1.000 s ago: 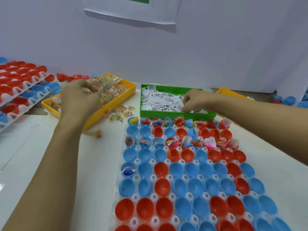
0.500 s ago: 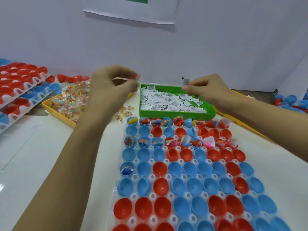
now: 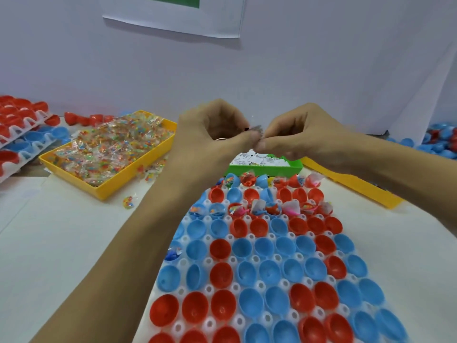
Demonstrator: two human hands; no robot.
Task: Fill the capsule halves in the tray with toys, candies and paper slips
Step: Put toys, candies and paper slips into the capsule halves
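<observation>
I see both hands raised together above the far end of the tray (image 3: 181, 262), fingertips meeting: my left hand (image 3: 210, 134) and right hand (image 3: 300, 134) pinch one small paper slip (image 3: 257, 129) between them, though motion blur hides just how the fingers lie on it. The capsule halves (image 3: 249, 271), red and blue, fill the white tray from 6 o'clock up to below the hands; the rows nearest the hands hold toys and wrappers, the near rows are bare cups. Behind the hands at 12 o'clock sits the green bin (image 3: 284, 169) of slips; at 10 o'clock the yellow bin (image 3: 118, 184) of wrapped candies (image 3: 111, 149), a few spilled beside it. Stacked trays lie at 9 o'clock on the white table (image 3: 61, 243), a white wall behind
</observation>
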